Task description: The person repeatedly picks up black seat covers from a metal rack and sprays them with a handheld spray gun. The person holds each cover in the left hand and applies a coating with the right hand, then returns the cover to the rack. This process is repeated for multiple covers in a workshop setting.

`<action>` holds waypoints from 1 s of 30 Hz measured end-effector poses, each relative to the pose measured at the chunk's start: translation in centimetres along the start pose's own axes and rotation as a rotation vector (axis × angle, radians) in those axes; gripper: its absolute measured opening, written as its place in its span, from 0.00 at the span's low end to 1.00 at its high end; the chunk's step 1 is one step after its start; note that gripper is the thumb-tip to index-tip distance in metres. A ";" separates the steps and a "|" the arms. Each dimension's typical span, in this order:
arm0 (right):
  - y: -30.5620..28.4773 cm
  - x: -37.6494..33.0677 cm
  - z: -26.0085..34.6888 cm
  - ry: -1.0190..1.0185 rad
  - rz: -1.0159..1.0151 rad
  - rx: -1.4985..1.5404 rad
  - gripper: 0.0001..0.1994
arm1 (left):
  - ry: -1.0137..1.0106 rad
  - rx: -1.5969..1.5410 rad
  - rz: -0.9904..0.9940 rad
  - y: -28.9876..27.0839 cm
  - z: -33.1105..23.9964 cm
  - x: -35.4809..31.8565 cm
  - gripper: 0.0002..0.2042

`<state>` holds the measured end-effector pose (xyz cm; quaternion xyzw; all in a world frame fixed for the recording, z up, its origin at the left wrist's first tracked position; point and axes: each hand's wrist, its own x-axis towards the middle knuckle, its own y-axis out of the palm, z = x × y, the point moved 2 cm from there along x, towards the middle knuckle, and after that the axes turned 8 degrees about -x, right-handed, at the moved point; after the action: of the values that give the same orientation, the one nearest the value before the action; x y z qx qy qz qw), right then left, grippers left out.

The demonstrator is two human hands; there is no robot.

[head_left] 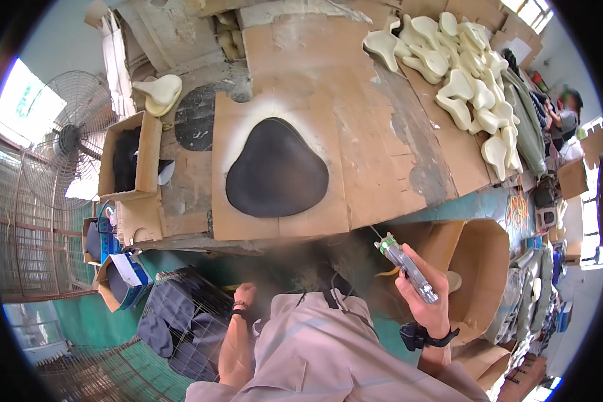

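Though matte, the rounded-triangular black pad (278, 171) atop white-hazed cardboard (229, 226).

Hands: one left hand (245, 293), one right hand (431, 309). Tool (412, 271): one. Black pad (278, 171): one. Fan (68, 141): one. Pale saddles (459, 86): over a dozen, overlapping.

Lies flat, as a black pad (278, 171) shaped like a rounded triangle, just inside the near edge of the table (382, 147). Points its narrow end toward the table's far side, spreads its broad end toward the near side. Looks smooth, with a faint brownish patch right of centre. Held in the right grip (427, 298) off the table's near edge, as a silver-grey handheld tool (411, 270) with green at the front; tilts its thin tip toward the table.
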<state>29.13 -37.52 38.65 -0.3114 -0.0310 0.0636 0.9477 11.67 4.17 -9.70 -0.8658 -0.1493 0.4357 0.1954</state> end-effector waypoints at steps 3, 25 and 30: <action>1.2 1.8 1.0 -0.047 0.027 0.020 0.24 | -0.028 0.051 0.007 -0.3 2.1 -0.4 0.18; 0.5 -0.3 2.1 -0.026 0.187 -0.114 0.26 | -0.164 -0.235 0.037 0.3 5.5 -1.6 0.12; 0.4 -0.3 2.6 -0.059 0.217 -0.103 0.28 | -0.139 -0.167 0.056 -0.6 3.1 0.2 0.17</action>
<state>28.55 -35.73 40.51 -0.3593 -0.0281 0.1732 0.9166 9.21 5.44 -11.30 -0.8507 -0.1740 0.4860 0.0993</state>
